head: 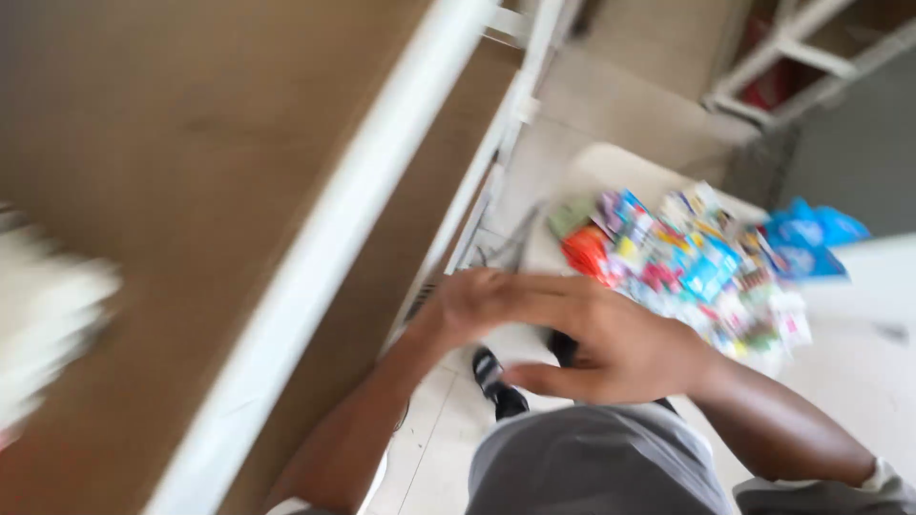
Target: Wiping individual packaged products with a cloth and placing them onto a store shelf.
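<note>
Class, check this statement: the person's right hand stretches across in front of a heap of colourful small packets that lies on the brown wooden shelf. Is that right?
Not quite. The head view shows the heap of colourful small packets lying on a pale surface down beside the white-edged brown wooden shelf, not on it. The right hand does stretch across in front of the heap.

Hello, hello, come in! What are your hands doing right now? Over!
Right hand open, empty, in front of body. Left hand beside it, grip hidden by blur. Pile of colourful packets on pale surface just beyond. Brown shelf at left.

White shelf rail (324, 257) blocks left; packet pile (687, 267) crowds right; floor (630, 105) open.
</note>
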